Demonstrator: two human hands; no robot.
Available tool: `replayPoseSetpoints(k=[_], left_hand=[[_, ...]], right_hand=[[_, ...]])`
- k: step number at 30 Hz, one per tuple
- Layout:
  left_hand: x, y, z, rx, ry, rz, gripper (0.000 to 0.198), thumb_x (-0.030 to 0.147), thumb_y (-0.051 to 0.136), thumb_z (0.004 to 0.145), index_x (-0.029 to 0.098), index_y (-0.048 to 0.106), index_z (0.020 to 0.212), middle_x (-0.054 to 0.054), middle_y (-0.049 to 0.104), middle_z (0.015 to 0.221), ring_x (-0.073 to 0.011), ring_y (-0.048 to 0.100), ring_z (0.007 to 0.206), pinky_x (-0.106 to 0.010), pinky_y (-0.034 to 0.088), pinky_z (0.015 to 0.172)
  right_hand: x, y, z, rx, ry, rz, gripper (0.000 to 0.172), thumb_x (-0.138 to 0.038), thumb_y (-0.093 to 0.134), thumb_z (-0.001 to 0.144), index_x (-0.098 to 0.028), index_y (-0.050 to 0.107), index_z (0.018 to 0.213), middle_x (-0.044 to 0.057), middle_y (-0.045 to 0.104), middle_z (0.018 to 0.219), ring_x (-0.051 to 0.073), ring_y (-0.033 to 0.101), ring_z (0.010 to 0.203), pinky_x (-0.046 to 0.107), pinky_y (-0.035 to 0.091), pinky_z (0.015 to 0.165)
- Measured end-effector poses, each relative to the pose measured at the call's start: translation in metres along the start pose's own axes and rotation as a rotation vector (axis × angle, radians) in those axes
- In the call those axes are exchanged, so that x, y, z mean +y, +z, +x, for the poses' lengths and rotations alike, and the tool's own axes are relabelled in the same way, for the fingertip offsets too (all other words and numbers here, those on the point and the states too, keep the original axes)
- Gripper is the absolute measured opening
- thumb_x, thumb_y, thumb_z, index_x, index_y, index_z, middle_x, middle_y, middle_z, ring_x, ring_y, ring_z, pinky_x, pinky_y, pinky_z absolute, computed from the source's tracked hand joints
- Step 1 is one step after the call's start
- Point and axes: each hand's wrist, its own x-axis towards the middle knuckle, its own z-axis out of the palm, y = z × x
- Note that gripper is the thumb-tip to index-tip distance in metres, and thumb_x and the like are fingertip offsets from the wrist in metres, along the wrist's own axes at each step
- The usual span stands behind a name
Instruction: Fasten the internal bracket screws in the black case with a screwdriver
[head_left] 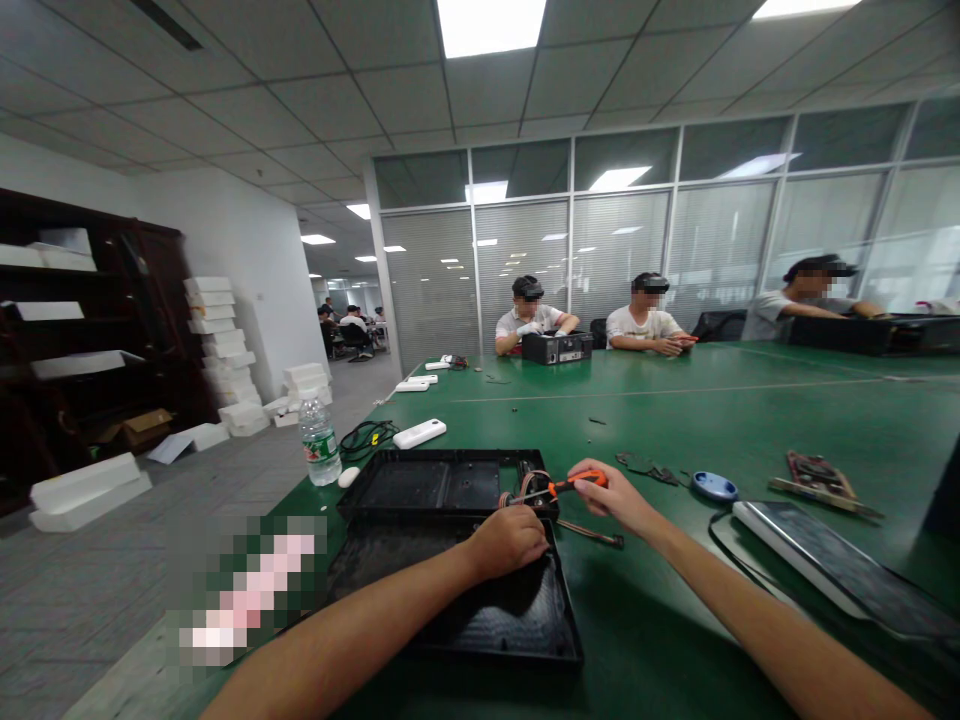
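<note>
A black plastic case (pixel 450 480) lies open on the green table, its two halves spread one behind the other. My right hand (pixel 611 492) grips a screwdriver (pixel 577 482) with an orange and black handle; the shaft points left toward bundled wires (pixel 532 484) at the case's right end. Just below the shaft, my left hand (pixel 508 542) is closed at the middle right of the case, and its fingers hide whatever they pinch. A loose cable (pixel 592 533) with a dark connector reaches out to the right, onto the table.
To the left stand a water bottle (pixel 320 445), a white device (pixel 419 433) and a black cable (pixel 367 437). On the right lie a blue round dish (pixel 714 487), a circuit board (pixel 821 475) and a large flat device (pixel 840 560). Several people sit across the table (pixel 480 405).
</note>
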Motion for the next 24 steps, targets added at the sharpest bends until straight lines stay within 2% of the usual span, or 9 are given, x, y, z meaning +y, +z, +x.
replayPoseSetpoints(k=[3, 5, 7, 9, 14, 17, 20, 24], left_hand=[[-0.002, 0.000, -0.002, 0.006, -0.015, -0.063, 0.019, 0.021, 0.044, 0.089, 0.013, 0.059, 0.081, -0.006, 0.064, 0.086, -0.0140, 0.055, 0.084, -0.026, 0.042, 0.083], [-0.003, 0.000, -0.003, 0.010, -0.036, -0.114, 0.018, 0.021, 0.045, 0.088, 0.013, 0.059, 0.081, -0.007, 0.064, 0.088, -0.0139, 0.055, 0.085, -0.026, 0.042, 0.083], [-0.003, -0.001, -0.003, 0.002, -0.060, -0.168, 0.017, 0.020, 0.045, 0.087, 0.013, 0.059, 0.081, -0.007, 0.064, 0.089, -0.0140, 0.056, 0.087, -0.026, 0.042, 0.084], [-0.003, -0.002, -0.003, -0.014, -0.086, -0.223, 0.016, 0.018, 0.045, 0.086, 0.014, 0.060, 0.083, -0.007, 0.064, 0.091, -0.0140, 0.056, 0.089, -0.027, 0.041, 0.086], [-0.001, -0.010, 0.000, -0.053, -0.219, -0.335, 0.012, 0.018, 0.050, 0.083, 0.015, 0.061, 0.089, -0.006, 0.065, 0.091, -0.0145, 0.057, 0.091, -0.027, 0.040, 0.086], [0.000, -0.015, 0.001, -0.082, -0.315, -0.381, 0.022, 0.020, 0.056, 0.080, 0.016, 0.056, 0.102, -0.005, 0.065, 0.092, -0.0153, 0.058, 0.090, -0.028, 0.041, 0.084], [0.000, -0.019, 0.002, -0.111, -0.338, -0.405, 0.033, 0.020, 0.060, 0.078, 0.018, 0.051, 0.110, -0.003, 0.066, 0.093, -0.0151, 0.059, 0.091, -0.029, 0.040, 0.085], [-0.003, -0.019, 0.005, -0.135, -0.350, -0.380, 0.030, 0.020, 0.061, 0.077, 0.018, 0.054, 0.106, -0.002, 0.067, 0.092, -0.0145, 0.060, 0.091, -0.028, 0.037, 0.087]], right_hand=[[0.002, -0.003, 0.004, 0.115, 0.031, 0.219, 0.030, -0.047, 0.055, 0.077, -0.018, 0.048, 0.081, -0.011, 0.028, 0.046, 0.005, 0.021, 0.037, 0.018, 0.016, 0.036], [0.002, -0.004, 0.006, 0.213, 0.029, 0.248, 0.031, -0.049, 0.051, 0.079, -0.019, 0.046, 0.072, -0.011, 0.027, 0.043, 0.005, 0.019, 0.035, 0.018, 0.015, 0.034], [0.001, -0.002, 0.006, 0.257, 0.025, 0.165, 0.032, -0.049, 0.049, 0.079, -0.020, 0.045, 0.068, -0.010, 0.030, 0.042, 0.006, 0.023, 0.034, 0.019, 0.017, 0.034], [0.000, 0.001, 0.004, 0.246, 0.004, -0.002, 0.030, -0.048, 0.050, 0.078, -0.019, 0.047, 0.067, -0.008, 0.036, 0.043, 0.007, 0.031, 0.036, 0.020, 0.023, 0.036], [-0.005, 0.011, -0.003, 0.249, -0.159, -0.410, 0.023, -0.039, 0.053, 0.076, -0.018, 0.054, 0.068, -0.003, 0.049, 0.056, 0.012, 0.044, 0.051, 0.025, 0.036, 0.052], [-0.008, 0.008, -0.003, 0.319, -0.195, -0.485, 0.025, -0.040, 0.049, 0.079, -0.018, 0.053, 0.067, -0.002, 0.048, 0.056, 0.013, 0.044, 0.052, 0.025, 0.036, 0.053], [-0.009, 0.003, -0.003, 0.344, -0.209, -0.522, 0.027, -0.041, 0.047, 0.080, -0.018, 0.052, 0.067, -0.002, 0.048, 0.056, 0.013, 0.045, 0.052, 0.026, 0.037, 0.053], [-0.011, 0.003, -0.002, 0.304, -0.224, -0.572, 0.025, -0.040, 0.048, 0.079, -0.019, 0.053, 0.068, -0.001, 0.050, 0.057, 0.014, 0.046, 0.052, 0.026, 0.037, 0.053]])
